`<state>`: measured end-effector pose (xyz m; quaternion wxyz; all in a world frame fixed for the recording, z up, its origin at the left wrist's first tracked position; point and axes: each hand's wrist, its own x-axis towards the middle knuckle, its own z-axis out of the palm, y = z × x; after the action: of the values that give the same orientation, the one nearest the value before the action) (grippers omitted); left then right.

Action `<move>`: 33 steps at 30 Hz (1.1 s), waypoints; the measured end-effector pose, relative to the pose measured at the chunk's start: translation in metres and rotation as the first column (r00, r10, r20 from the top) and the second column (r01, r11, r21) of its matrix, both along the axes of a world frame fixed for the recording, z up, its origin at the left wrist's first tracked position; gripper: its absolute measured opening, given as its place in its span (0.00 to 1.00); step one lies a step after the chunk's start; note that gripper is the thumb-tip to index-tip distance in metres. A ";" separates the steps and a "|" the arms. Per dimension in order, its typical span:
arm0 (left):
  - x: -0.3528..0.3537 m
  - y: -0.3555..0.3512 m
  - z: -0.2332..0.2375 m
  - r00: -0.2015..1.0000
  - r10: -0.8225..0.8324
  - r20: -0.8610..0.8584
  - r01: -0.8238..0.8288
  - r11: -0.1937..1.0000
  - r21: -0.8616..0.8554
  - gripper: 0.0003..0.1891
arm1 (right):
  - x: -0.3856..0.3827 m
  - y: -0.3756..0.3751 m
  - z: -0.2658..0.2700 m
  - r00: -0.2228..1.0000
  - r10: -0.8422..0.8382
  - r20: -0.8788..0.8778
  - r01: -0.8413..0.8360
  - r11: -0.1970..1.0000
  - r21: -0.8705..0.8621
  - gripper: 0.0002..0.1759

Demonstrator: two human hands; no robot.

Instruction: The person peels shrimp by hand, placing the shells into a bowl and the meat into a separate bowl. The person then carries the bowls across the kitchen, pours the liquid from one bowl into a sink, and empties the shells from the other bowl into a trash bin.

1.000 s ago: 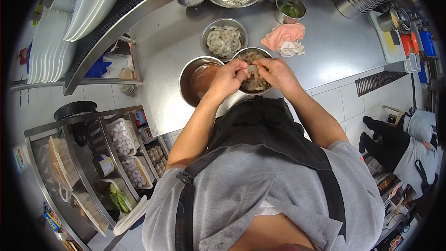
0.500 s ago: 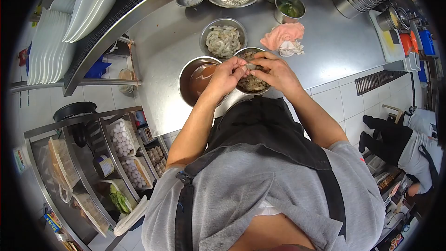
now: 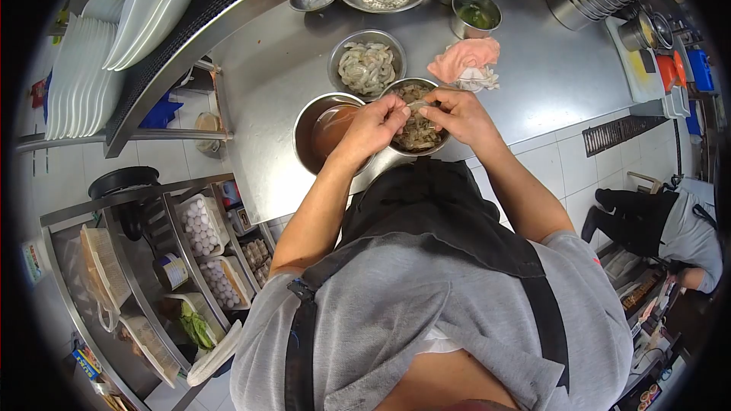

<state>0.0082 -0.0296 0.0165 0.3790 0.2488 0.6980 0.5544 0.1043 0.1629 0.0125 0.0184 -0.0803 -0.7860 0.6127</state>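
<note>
I have my left hand point(image 3: 373, 128) and my right hand point(image 3: 457, 116) both pinched tight on one small shrimp point(image 3: 416, 106). The shrimp sits between my fingertips, right over the shrimp bowl point(image 3: 415, 81) under my hands. A bowl of brown water point(image 3: 303, 118) is just beside my left hand.

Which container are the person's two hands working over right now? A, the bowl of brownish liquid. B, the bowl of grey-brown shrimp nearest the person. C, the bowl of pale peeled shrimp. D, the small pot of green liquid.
B. The left hand and right hand meet above the near bowl, pinching a shrimp between them; the pale-shrimp bowl lies beyond.
</note>
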 end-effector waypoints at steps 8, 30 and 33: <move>0.004 0.001 0.004 0.941 0.163 -0.296 -0.169 0.986 0.006 0.09 | -0.001 -0.005 0.012 0.996 0.006 0.092 -0.006 1.000 -0.009 0.16; -0.002 0.012 0.021 0.859 -0.166 -0.484 0.107 0.983 -0.148 0.11 | 0.001 -0.010 0.011 0.983 0.053 -0.175 0.036 0.883 0.468 0.12; 0.000 0.011 0.018 0.902 -0.140 -0.408 0.074 0.982 -0.175 0.10 | 0.002 -0.011 0.008 0.981 0.080 -0.177 0.025 0.851 0.525 0.12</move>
<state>0.0087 -0.0185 0.0346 0.2686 0.3697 0.7892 0.4103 0.1061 0.1523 0.0207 0.1065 -0.0015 -0.9189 0.3800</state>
